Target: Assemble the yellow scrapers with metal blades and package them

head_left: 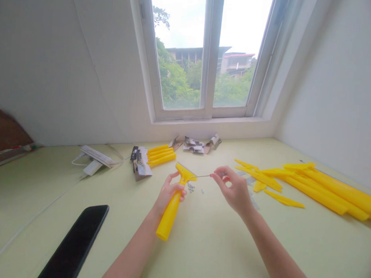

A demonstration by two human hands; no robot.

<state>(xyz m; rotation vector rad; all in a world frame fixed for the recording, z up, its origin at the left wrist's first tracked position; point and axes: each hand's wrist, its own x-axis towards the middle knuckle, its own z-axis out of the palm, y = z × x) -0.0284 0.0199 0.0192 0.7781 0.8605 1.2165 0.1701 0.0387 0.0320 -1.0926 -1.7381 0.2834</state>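
My left hand is closed around the neck of a yellow scraper. Its wide head points away from me and its round handle slants down toward me. In the fingertips of my right hand is a thin metal rod like a screwdriver shaft. The rod reaches left, and its far end meets the right side of the scraper head; its near end is hidden in my fingers. Small metal pieces, perhaps nuts or screws, lie on the table just beyond my left hand, too small to name surely.
Several yellow handles with printed card lie behind the scraper. Crumpled packaging sits below the window. Yellow long parts and flat yellow pieces lie right. A phone and a power strip are left.
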